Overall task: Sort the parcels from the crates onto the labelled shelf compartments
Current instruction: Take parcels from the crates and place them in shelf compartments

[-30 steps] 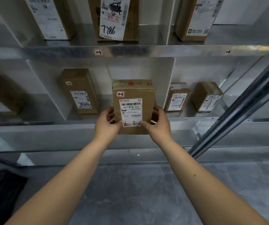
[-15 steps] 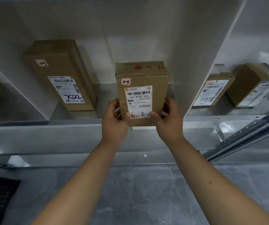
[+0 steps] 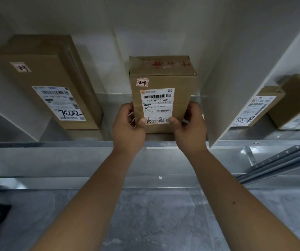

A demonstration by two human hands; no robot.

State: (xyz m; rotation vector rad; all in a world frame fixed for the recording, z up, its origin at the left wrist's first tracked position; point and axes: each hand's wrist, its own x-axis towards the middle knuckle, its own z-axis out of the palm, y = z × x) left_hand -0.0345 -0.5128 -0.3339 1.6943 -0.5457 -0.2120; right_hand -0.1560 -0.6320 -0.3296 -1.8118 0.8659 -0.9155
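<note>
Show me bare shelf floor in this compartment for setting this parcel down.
Free: grey metal shelf floor between the tall brown cardboard box marked 7022 and the held brown cardboard parcel. Tight: the sliver between that parcel and the white divider panel. Crowded: two labelled parcels beyond the divider.

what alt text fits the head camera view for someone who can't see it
A left hand and right hand grip an upright cardboard parcel stickered 2-3 in a shelf compartment. A taller parcel marked 7022 stands left of it, other parcels beyond the divider.

Dim, soft-focus wide-angle view; edges bend, overhead light probably.
</note>
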